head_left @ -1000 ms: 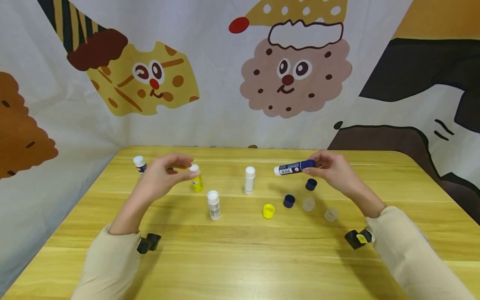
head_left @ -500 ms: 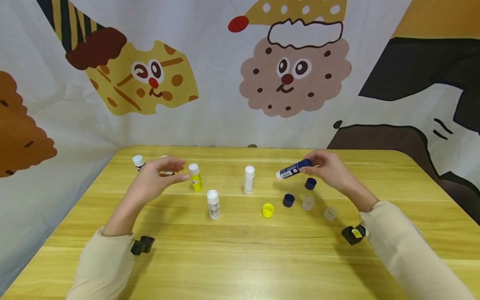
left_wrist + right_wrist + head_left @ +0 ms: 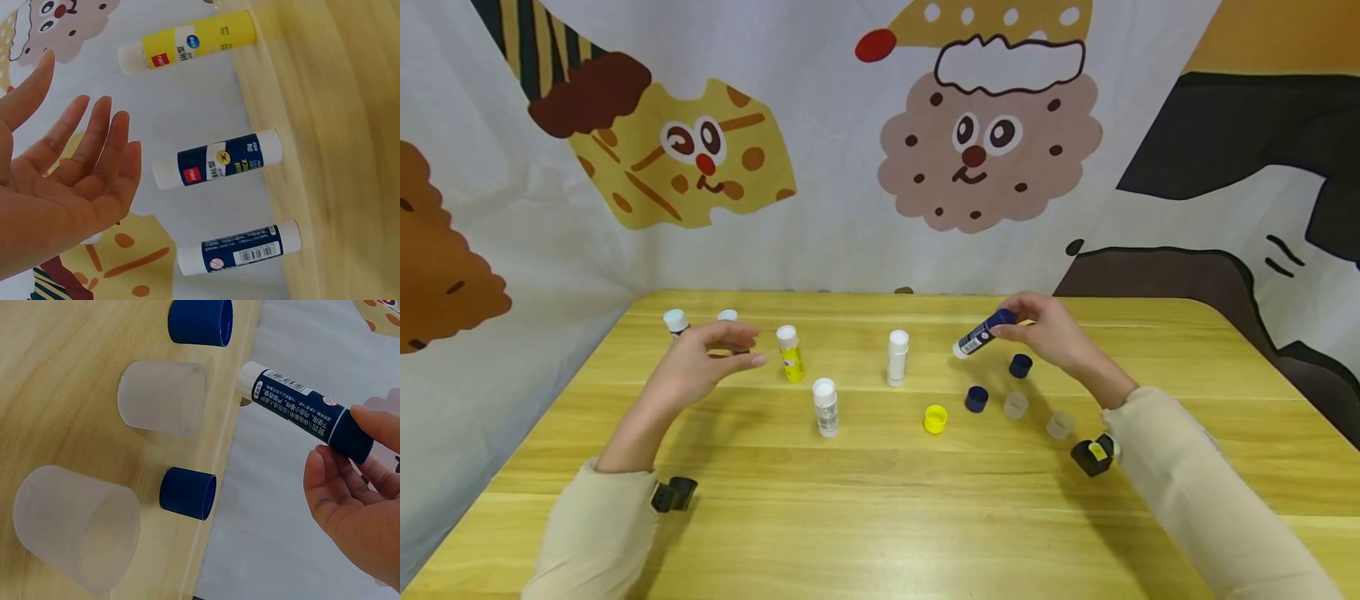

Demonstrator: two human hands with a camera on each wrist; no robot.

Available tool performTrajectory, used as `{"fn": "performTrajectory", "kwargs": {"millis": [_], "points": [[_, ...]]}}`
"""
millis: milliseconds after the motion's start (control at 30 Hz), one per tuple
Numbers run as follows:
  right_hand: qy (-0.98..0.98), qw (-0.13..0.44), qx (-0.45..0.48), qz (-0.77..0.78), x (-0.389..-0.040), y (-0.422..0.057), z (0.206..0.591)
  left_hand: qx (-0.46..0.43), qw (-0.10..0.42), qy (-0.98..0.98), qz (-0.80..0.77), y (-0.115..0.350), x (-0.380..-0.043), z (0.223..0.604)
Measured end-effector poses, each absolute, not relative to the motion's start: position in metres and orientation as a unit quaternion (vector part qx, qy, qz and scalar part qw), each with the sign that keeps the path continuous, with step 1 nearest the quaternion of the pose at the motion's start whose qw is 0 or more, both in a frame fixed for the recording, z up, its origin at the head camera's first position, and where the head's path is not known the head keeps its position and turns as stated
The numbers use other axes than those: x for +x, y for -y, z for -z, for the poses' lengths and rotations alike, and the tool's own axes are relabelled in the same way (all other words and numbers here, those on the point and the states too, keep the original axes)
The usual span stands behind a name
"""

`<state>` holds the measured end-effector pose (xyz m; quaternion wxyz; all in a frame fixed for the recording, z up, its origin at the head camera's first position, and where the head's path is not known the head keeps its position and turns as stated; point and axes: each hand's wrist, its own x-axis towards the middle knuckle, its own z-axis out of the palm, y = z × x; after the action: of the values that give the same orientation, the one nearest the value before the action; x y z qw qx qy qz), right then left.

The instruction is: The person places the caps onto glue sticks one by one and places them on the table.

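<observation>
My right hand [image 3: 1051, 335] pinches a dark blue glue stick [image 3: 979, 337] by its capped upper end. The stick tilts, its white base pointing down and left over the table; whether the base touches the wood I cannot tell. My left hand [image 3: 688, 367] holds nothing, fingers loosely bent and apart. Just right of it stands a yellow glue stick [image 3: 791, 357] without its cap. Behind the left hand are two uncapped navy glue sticks [image 3: 219, 161], upright and partly hidden in the head view. Two uncapped white glue sticks [image 3: 898, 358] stand near the middle.
On the right side of the wooden table [image 3: 865, 517] lie loose caps: a yellow cap [image 3: 936, 420], two blue caps [image 3: 977, 400] and two clear caps [image 3: 75, 528]. A printed cloth [image 3: 835, 167] hangs behind the table's far edge.
My left hand has drawn back left, away from the yellow glue stick. My right hand has shifted left, and the blue glue stick in it has tipped more steeply, base downward.
</observation>
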<state>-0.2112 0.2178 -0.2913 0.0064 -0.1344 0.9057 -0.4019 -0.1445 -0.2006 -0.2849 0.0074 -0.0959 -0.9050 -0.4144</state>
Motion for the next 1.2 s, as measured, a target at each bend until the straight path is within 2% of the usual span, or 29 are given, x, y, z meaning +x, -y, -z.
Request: {"fn": "performTrajectory", "kwargs": {"millis": [1200], "points": [[-0.907, -0.015, -0.111, 0.406, -0.246, -0.197, 0.304, -0.077, -0.024, 0.906, 0.416, 0.227, -0.151, 0.306]]}}
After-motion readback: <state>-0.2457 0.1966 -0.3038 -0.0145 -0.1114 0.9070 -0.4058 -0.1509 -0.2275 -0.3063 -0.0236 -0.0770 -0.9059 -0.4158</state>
